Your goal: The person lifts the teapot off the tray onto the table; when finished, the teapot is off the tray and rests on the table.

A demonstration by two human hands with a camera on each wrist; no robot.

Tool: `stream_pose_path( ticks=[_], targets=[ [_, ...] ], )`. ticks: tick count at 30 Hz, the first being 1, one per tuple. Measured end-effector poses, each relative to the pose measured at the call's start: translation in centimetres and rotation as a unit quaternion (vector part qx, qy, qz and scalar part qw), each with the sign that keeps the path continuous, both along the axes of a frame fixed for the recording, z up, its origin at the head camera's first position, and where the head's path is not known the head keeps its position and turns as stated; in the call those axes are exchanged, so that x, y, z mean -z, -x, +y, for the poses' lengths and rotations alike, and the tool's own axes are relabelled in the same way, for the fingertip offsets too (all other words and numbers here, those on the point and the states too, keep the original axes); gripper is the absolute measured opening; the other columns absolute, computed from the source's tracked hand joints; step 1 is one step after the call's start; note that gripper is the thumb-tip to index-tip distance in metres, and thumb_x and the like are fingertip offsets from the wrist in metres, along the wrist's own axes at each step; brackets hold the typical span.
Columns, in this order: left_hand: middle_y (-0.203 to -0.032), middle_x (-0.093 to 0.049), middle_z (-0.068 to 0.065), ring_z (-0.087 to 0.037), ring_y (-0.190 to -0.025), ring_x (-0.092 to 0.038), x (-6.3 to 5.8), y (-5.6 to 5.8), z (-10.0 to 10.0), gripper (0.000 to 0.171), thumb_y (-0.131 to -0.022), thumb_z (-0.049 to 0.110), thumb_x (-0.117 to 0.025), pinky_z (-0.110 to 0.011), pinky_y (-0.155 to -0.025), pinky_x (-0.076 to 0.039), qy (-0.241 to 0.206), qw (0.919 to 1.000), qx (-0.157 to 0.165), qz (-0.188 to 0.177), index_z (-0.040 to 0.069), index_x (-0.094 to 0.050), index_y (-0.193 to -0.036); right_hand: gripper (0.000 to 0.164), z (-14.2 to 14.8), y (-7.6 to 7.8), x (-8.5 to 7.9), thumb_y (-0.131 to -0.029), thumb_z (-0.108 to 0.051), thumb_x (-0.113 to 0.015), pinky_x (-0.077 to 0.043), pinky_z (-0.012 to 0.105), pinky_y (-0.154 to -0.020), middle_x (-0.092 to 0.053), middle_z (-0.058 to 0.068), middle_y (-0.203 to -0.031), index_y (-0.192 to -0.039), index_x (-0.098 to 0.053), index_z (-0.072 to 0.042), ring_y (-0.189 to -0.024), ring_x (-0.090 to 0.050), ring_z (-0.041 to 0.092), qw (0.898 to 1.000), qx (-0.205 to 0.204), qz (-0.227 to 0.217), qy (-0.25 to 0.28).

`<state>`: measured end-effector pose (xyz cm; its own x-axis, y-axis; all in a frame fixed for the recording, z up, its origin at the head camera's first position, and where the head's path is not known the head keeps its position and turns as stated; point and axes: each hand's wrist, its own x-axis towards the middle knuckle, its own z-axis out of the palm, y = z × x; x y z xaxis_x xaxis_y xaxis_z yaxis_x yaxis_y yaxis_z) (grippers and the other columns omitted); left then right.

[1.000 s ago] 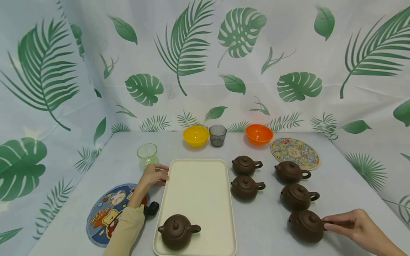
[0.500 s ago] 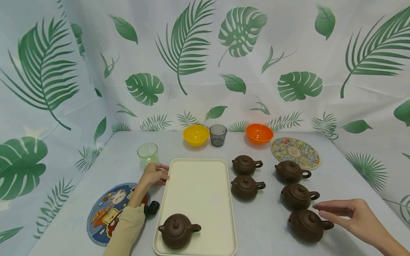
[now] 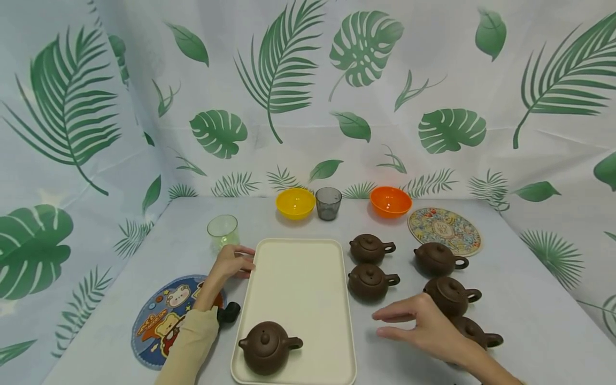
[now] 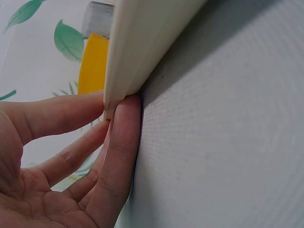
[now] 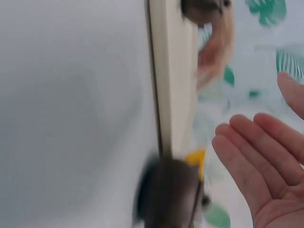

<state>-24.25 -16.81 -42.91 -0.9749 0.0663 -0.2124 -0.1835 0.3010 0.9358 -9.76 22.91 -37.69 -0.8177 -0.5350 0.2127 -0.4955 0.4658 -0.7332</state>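
My left hand (image 3: 233,262) holds the left rim of a cream rectangular tray (image 3: 300,289), fingertips at its edge in the left wrist view. A dark brown teapot (image 3: 266,347) stands at the tray's near end, handle to the right. My right hand (image 3: 423,327), holding nothing, hovers right of the tray with thumb and fingers apart. Behind it, partly covered, is the nearest brown teapot (image 3: 474,332) of a column; two others, a middle teapot (image 3: 449,297) and a far teapot (image 3: 437,259), stand beyond. In the right wrist view a blurred teapot (image 5: 171,194) lies below the open palm.
Two more brown teapots, one farther (image 3: 369,248) and one nearer (image 3: 370,282), flank the tray's right edge. A green glass (image 3: 223,230) stands by my left hand. Behind are a yellow bowl (image 3: 295,204), grey cup (image 3: 329,204), orange bowl (image 3: 391,202) and patterned round mat (image 3: 445,231).
My right hand has let go of the nearest teapot's handle, lifted off and swung left towards the tray. My left hand and the teapots have stayed where they were.
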Motion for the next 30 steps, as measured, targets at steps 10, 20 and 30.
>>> stream_pose_path(
  ticks=[10,20,30],
  targets=[
    [-0.096,-0.068,-0.024,-0.016,-0.064,-0.066,0.0,0.1,-0.1,0.040,-0.079,-0.008,-0.067,-0.030,-0.057,-0.058,0.004,1.0000,-0.003,0.003,-0.012,-0.059,-0.118,0.039,-8.2,1.3,1.7,-0.082,-0.023,-0.076,-0.056,0.020,-0.075,-0.071,0.017,-0.103,-0.106,-0.071,0.007,-0.091,-0.071,0.022,0.997,-0.071,0.016,0.002],
    [-0.096,-0.068,-0.024,-0.016,-0.062,-0.066,-0.1,0.0,0.2,0.039,-0.080,-0.009,-0.067,-0.029,-0.057,-0.058,-0.001,1.0000,-0.001,-0.001,-0.012,-0.059,-0.118,0.017,-12.0,1.4,2.6,-0.083,-0.010,-0.074,-0.054,0.013,-0.071,-0.074,0.010,-0.094,-0.095,-0.075,0.002,-0.086,-0.068,0.003,0.993,-0.118,-0.012,0.018],
    [-0.097,-0.068,-0.025,-0.016,-0.063,-0.066,0.0,-0.1,0.1,0.038,-0.080,-0.008,-0.067,-0.029,-0.056,-0.058,0.001,1.0000,-0.005,-0.003,-0.011,-0.060,-0.118,0.008,-14.1,1.0,2.8,-0.079,-0.004,-0.077,-0.052,0.009,-0.062,-0.074,0.001,-0.082,-0.087,-0.076,-0.001,-0.073,-0.062,-0.011,0.992,-0.122,-0.013,0.005]
  ],
)
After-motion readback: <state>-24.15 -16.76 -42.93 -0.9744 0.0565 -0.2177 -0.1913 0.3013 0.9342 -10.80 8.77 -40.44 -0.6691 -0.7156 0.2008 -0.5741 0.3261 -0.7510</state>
